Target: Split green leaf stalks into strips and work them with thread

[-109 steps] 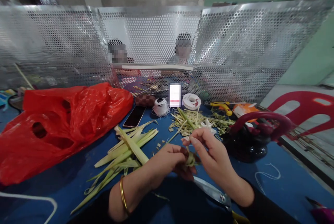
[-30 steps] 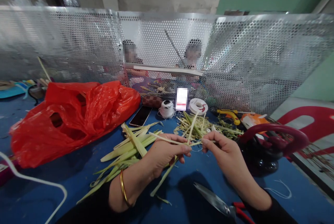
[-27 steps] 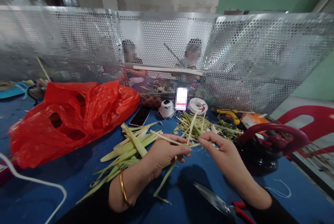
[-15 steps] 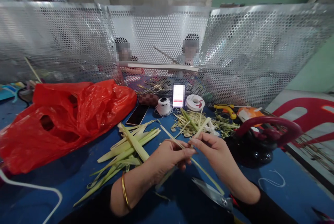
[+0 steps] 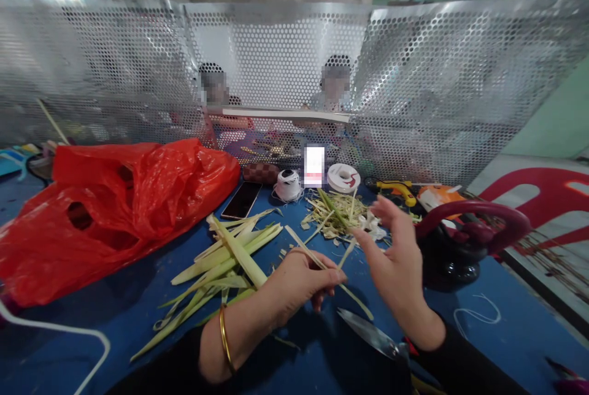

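My left hand (image 5: 301,278), with a gold bangle on its wrist, pinches a few thin pale green leaf strips (image 5: 317,260) that cross above the blue table (image 5: 115,321). My right hand (image 5: 396,257) is lifted just to the right of the strips with its fingers spread apart and nothing in it. A bundle of longer green leaf strips (image 5: 221,260) lies on the table left of my left hand. Scissors (image 5: 372,337) with red handles lie below my right hand.
A red plastic bag (image 5: 115,205) fills the left side. A phone (image 5: 242,200), a thread spool (image 5: 288,185), a tape roll (image 5: 343,178) and a heap of leaf scraps (image 5: 338,217) lie further back. A dark basket with a maroon handle (image 5: 460,241) stands right. Two people sit behind the perforated metal screen (image 5: 460,88).
My right hand has let go of the strips and lifted away to the right with its fingers spread. My left hand still holds the strips.
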A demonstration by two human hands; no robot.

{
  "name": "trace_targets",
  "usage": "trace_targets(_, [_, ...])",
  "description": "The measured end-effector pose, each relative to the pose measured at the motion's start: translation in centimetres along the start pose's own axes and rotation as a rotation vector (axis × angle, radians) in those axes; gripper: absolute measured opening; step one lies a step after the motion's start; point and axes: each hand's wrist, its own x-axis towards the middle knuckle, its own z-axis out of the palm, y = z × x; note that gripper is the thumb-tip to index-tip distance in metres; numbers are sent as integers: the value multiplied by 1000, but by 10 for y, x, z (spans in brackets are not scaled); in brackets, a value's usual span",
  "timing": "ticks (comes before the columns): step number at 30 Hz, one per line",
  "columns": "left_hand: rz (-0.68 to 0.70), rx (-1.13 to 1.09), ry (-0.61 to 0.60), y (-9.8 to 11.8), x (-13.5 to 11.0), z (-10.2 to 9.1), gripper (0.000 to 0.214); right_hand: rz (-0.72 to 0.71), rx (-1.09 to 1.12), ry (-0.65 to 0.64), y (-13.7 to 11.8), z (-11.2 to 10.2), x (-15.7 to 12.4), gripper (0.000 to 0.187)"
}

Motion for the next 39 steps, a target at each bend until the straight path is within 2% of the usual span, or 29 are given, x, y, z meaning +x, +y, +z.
trace_targets(1, [9,26,-6,-1,0,1,17,-115,-60,28,-3,-3,0,41])
trace_targets(2, [17,61,-9,-3,1,3,16,-221,-101,-17,-6,-4,-1,39])
trace_targets(4, [15,141,4,-7,2,5,17,-356,-109,-259,-11,-6,-3,23])
trace_targets(6, [-6,220,27,-11,2,6,22,-343,-49,-501,-15,-3,-6,8])
trace_targets(8, [0,240,1,-13,2,6,19,-226,30,-593,-16,0,-7,10])
trace_targets(12, [104,211,-86,-9,0,4,19,-59,133,-567,-15,2,-8,18])
trace_targets(20, [18,142,-208,-7,-3,10,17,-24,165,-463,-15,1,-18,17])
trace_targets(24, [-4,91,-141,-9,-3,13,19,-42,159,-453,-15,1,-12,14])
trace_targets(27, [-50,-69,-30,-5,-7,10,31,-35,113,-299,-14,-8,0,17])
trace_targets(29, [-23,-164,27,0,-14,7,40,5,68,-215,-14,-17,5,20])
trace_targets(31, [12,-240,35,3,-25,5,45,84,47,-251,-15,-26,4,27])
trace_targets(33, [22,-278,35,2,-37,6,44,181,77,-377,-17,-29,-5,35])
trace_targets(36, [35,-281,45,-10,-51,12,38,318,255,-531,-25,-24,-29,39])
trace_targets(39, [58,-258,54,-28,-54,20,39,381,394,-484,-30,-13,-54,35])
